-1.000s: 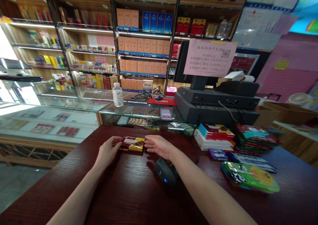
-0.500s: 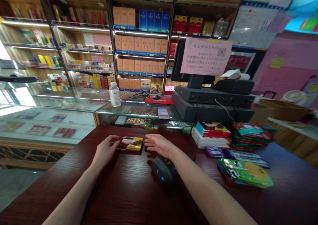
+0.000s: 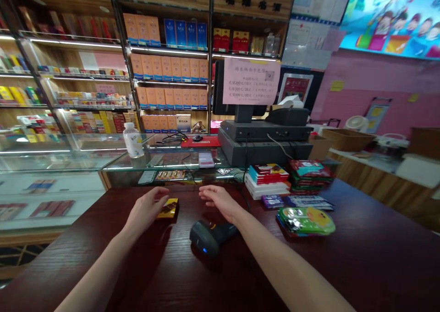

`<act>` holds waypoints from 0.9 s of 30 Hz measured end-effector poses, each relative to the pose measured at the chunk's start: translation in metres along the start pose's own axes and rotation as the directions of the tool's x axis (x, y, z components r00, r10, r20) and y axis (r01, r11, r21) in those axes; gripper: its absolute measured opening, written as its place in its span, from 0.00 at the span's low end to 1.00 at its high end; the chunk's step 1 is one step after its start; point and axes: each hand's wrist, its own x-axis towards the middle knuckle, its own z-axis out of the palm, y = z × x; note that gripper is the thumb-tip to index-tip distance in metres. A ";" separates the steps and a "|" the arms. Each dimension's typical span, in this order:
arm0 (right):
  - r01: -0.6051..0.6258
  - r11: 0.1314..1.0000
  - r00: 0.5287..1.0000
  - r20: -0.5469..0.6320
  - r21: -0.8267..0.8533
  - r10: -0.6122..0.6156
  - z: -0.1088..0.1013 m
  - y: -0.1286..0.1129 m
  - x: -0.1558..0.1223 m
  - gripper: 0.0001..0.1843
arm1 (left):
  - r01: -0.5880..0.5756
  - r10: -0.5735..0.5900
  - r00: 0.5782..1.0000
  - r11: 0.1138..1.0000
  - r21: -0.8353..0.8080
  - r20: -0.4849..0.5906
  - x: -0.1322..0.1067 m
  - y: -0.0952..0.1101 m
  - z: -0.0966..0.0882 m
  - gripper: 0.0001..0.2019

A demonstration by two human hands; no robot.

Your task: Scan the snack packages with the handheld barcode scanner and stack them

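My left hand [image 3: 147, 209] hovers over the left part of a flat chocolate pack [image 3: 171, 208] in yellow and brown, its fingers curved and the thumb apart. Much of the pack is hidden behind that hand; whether they touch I cannot tell. To the right, my right hand [image 3: 220, 203] is held above the table with loosely stretched fingers and nothing in it. A black barcode scanner [image 3: 205, 239] with a blue light lies on the dark wooden table [image 3: 151, 275], between my forearms.
Stacked red and white boxes [image 3: 268, 188], dark red packs [image 3: 309, 176], purple and blue bars [image 3: 273, 202] and green panda packs [image 3: 305, 221] occupy the table's right side. Behind stand a glass counter [image 3: 113, 165], a bottle [image 3: 133, 141] and a cash register [image 3: 264, 140].
The view has swung to the right. My left hand has shifted from the pack's left edge to over it, covering more of it. My right hand is farther from the pack.
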 end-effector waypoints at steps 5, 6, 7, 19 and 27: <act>0.078 0.996 0.993 -0.086 -0.033 -0.081 -0.028 -0.002 -0.010 0.12 | -0.062 0.062 0.994 0.998 -0.006 0.084 0.014 0.036 0.018 0.18; 0.089 0.995 0.990 -0.105 -0.034 -0.093 -0.033 -0.002 -0.012 0.12 | -0.087 0.087 0.991 0.996 -0.001 0.097 0.016 0.044 0.022 0.18; 0.100 0.994 0.987 -0.123 -0.036 -0.104 -0.039 -0.003 -0.015 0.12 | -0.117 0.116 0.987 0.993 0.002 0.109 0.019 0.051 0.025 0.18; 0.179 0.978 0.908 -0.366 -0.103 -0.205 -0.115 -0.014 -0.036 0.12 | -0.308 0.328 0.905 0.945 -0.112 0.273 0.045 0.135 0.078 0.17; 0.216 0.937 0.794 -0.510 -0.273 -0.331 -0.179 -0.021 -0.042 0.13 | -0.434 0.453 0.840 0.891 -0.129 0.300 0.053 0.186 0.116 0.21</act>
